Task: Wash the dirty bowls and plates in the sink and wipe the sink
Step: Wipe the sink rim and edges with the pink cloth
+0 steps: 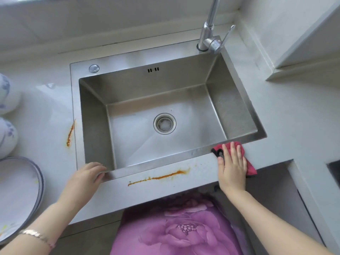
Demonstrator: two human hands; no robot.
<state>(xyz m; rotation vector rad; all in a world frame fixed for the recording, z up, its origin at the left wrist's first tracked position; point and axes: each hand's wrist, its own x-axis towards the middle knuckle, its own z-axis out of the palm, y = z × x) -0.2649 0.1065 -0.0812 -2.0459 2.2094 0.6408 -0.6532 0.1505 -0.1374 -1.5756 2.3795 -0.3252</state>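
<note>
A stainless steel sink (235, 115) fills the middle of the view, with no dishes in its basin and a round drain (164, 123) in its floor. My right hand (232, 165) lies flat, fingers straight, pressing a red cloth (247, 163) onto the sink's near right corner. My left hand (88, 174) rests on the near left rim, fingers bent over the edge. Stacked white plates (16, 192) with blue rims sit on the counter at the far left. Two upturned white bowls (7, 137) with blue patterns stand behind them.
An orange-brown streak (160, 177) runs along the white counter in front of the sink, and another streak (70, 133) lies left of it. The chrome tap (209, 34) rises at the back right corner. A white ledge (303, 67) juts out at the right.
</note>
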